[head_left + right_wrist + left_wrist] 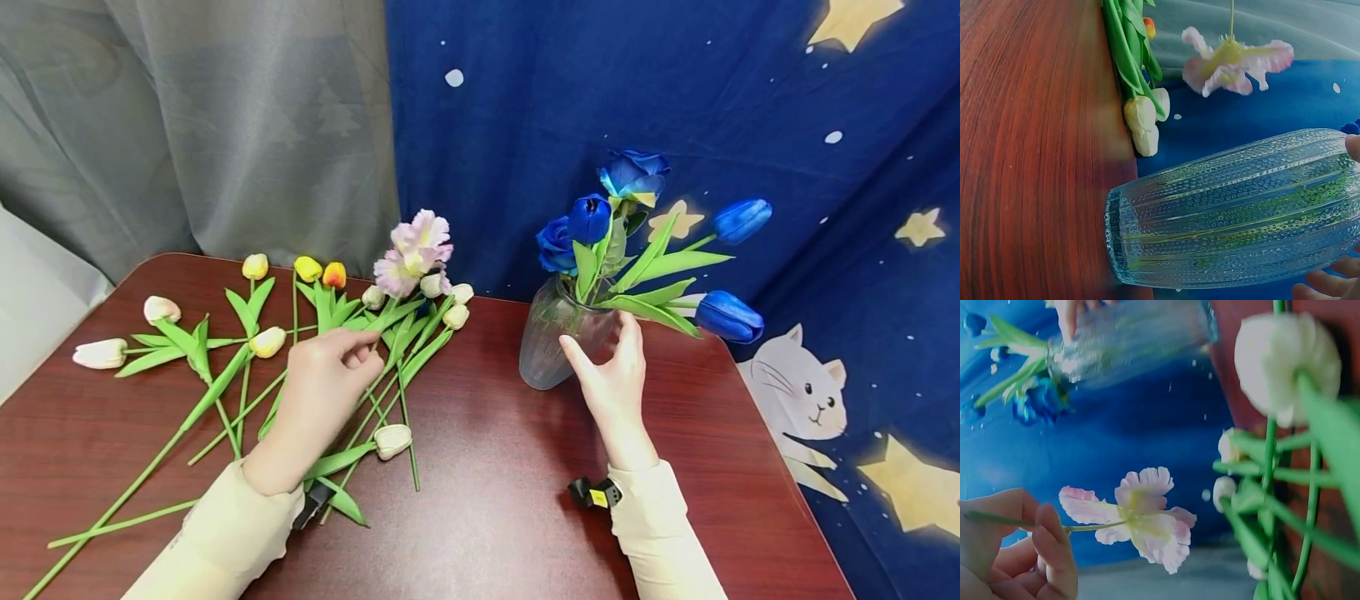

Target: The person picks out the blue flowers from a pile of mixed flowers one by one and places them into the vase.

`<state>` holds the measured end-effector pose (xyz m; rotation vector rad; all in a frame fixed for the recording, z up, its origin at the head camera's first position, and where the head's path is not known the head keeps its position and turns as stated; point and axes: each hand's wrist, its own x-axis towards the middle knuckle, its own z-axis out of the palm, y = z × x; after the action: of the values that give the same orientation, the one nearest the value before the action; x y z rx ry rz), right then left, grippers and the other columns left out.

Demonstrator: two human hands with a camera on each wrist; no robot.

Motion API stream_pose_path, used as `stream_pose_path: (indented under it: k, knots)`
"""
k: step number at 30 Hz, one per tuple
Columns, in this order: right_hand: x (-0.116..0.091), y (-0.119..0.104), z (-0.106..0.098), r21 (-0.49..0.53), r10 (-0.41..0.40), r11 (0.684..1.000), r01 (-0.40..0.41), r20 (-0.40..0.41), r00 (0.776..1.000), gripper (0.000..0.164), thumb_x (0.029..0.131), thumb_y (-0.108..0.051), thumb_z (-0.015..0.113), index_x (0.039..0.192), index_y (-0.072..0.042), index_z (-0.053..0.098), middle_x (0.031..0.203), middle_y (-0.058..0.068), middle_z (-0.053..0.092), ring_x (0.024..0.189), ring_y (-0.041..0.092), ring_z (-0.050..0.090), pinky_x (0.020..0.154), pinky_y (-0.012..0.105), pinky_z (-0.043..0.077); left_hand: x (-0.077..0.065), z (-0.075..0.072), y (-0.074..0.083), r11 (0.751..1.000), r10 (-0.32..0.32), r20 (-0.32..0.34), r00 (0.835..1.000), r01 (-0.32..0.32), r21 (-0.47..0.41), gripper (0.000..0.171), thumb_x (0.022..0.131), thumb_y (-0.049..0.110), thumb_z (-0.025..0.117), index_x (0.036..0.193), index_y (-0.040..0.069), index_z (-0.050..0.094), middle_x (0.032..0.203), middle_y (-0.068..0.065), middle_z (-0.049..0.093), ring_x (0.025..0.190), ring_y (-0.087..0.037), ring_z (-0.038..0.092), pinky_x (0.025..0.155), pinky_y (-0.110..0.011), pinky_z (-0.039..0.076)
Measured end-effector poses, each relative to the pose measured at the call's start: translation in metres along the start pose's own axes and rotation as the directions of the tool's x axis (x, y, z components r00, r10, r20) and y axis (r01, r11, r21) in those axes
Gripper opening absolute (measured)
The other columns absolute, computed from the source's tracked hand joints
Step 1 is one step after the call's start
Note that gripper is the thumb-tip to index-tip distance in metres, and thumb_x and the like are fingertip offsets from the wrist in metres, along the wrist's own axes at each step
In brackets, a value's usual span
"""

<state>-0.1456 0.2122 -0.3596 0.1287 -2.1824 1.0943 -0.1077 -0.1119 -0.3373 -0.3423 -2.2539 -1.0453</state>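
My left hand (330,375) pinches the thin green stem of a pink-and-white ruffled flower (1147,519) between thumb and fingers. The bloom (414,250) is raised over the loose flowers at the table's back edge. At the right, my right hand (618,379) holds a clear textured glass vase (547,358) near its top, thumb (1352,147) on one side and fingers (1329,282) on the other. Blue roses (633,173) and blue tulips (729,317) stand in the vase, leaning to several sides; their stems show through the glass (1235,212).
White tulips (101,353), yellow tulips (307,268) and an orange one (334,275) lie crossed over the left side of the reddish-brown table (480,517). One white tulip (393,442) lies nearer the front. Behind hang a grey curtain (277,125) and a blue star-patterned curtain (510,150).
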Motion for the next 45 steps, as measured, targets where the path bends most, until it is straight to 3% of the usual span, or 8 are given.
stream_pose_path:
  k: [6, 13, 22, 28, 32, 35, 39, 45]
  knots:
    - [0.000, 0.000, -0.001, 0.006, -0.002, 1.000, 0.002, 0.009, 1.000, 0.075, 0.075, -0.022, 0.083, 0.135, 0.001, 0.044, 0.125, 0.016, 0.051, 0.110, 0.025, 0.051, 0.085, 0.042, 0.046, 0.004, -0.008, -0.018, 0.996, 0.015, -0.055, 0.998, -0.010, 0.094, 0.021, 0.073, -0.004, 0.058, 0.087, -0.004, 0.074, 0.070, -0.007, 0.063, 0.059, -0.014, 0.056, 0.058, -0.021, 0.038]
    - [0.000, -0.001, -0.002, 0.008, 0.001, 1.000, -0.001, 0.014, 1.000, 0.075, 0.076, -0.021, 0.082, 0.135, 0.003, 0.043, 0.126, 0.017, 0.050, 0.111, 0.025, 0.051, 0.086, 0.043, 0.047, 0.007, -0.016, -0.030, 0.980, 0.071, -0.069, 0.995, -0.057, 0.191, 0.021, 0.071, -0.008, 0.056, 0.084, -0.007, 0.072, 0.068, -0.011, 0.062, 0.054, -0.020, 0.053, 0.052, -0.036, 0.041]
    - [0.001, -0.002, -0.001, -0.004, -0.014, 1.000, 0.014, 0.010, 1.000, 0.075, 0.075, -0.020, 0.083, 0.135, 0.001, 0.043, 0.125, 0.018, 0.050, 0.109, 0.026, 0.051, 0.084, 0.043, 0.047, 0.003, -0.024, -0.050, 0.970, -0.083, 0.045, 0.996, 0.071, 0.233, 0.019, 0.072, -0.006, 0.057, 0.083, -0.005, 0.072, 0.068, -0.010, 0.062, 0.056, -0.022, 0.049, 0.050, -0.034, 0.037]
    - [0.000, -0.002, -0.002, 0.008, -0.004, 1.000, 0.004, 0.015, 1.000, 0.074, 0.076, -0.021, 0.082, 0.136, 0.001, 0.043, 0.125, 0.017, 0.050, 0.107, 0.025, 0.051, 0.083, 0.041, 0.047, 0.002, -0.030, -0.057, 0.946, -0.200, 0.150, 0.968, 0.150, 0.288, 0.009, 0.074, -0.004, 0.059, 0.071, 0.001, 0.066, 0.061, -0.004, 0.053, 0.056, -0.022, 0.044, 0.049, -0.033, 0.032]
    - [0.000, -0.002, -0.002, 0.006, 0.007, 1.000, -0.007, 0.019, 1.000, 0.073, 0.077, -0.022, 0.082, 0.135, 0.001, 0.043, 0.125, 0.017, 0.050, 0.109, 0.025, 0.051, 0.086, 0.042, 0.047, 0.001, -0.034, -0.061, 0.918, -0.293, 0.197, 0.936, 0.218, 0.330, 0.020, 0.076, -0.002, 0.061, 0.058, 0.007, 0.060, 0.065, -0.009, 0.056, 0.055, -0.022, 0.046, 0.048, -0.034, 0.035]
    - [0.000, -0.002, -0.002, 0.003, 0.010, 1.000, -0.010, 0.022, 1.000, 0.073, 0.077, -0.022, 0.081, 0.135, 0.001, 0.043, 0.125, 0.017, 0.050, 0.110, 0.025, 0.051, 0.086, 0.043, 0.047, -0.001, -0.036, -0.064, 0.897, -0.347, 0.215, 0.913, 0.256, 0.361, 0.029, 0.076, -0.001, 0.061, 0.051, 0.010, 0.052, 0.062, -0.007, 0.051, 0.052, -0.021, 0.043, 0.045, -0.033, 0.033]
    - [0.000, -0.002, -0.002, 0.007, 0.006, 1.000, -0.006, 0.025, 1.000, 0.074, 0.076, -0.021, 0.082, 0.136, 0.001, 0.043, 0.125, 0.017, 0.050, 0.109, 0.025, 0.051, 0.085, 0.043, 0.047, -0.003, -0.038, -0.069, 0.885, -0.372, 0.244, 0.896, 0.262, 0.384, 0.032, 0.073, -0.002, 0.058, 0.050, 0.012, 0.041, 0.059, -0.002, 0.038, 0.051, -0.020, 0.035, 0.045, -0.032, 0.029]
    - [0.001, -0.001, -0.003, 0.010, -0.004, 1.000, 0.003, 0.025, 1.000, 0.076, 0.075, -0.021, 0.083, 0.136, 0.000, 0.043, 0.126, 0.016, 0.050, 0.110, 0.024, 0.051, 0.084, 0.043, 0.047, -0.005, -0.039, -0.071, 0.887, -0.358, 0.299, 0.885, 0.223, 0.404, 0.027, 0.067, 0.000, 0.058, 0.049, 0.012, 0.043, 0.064, -0.005, 0.042, 0.051, -0.024, 0.042, 0.046, -0.036, 0.036]
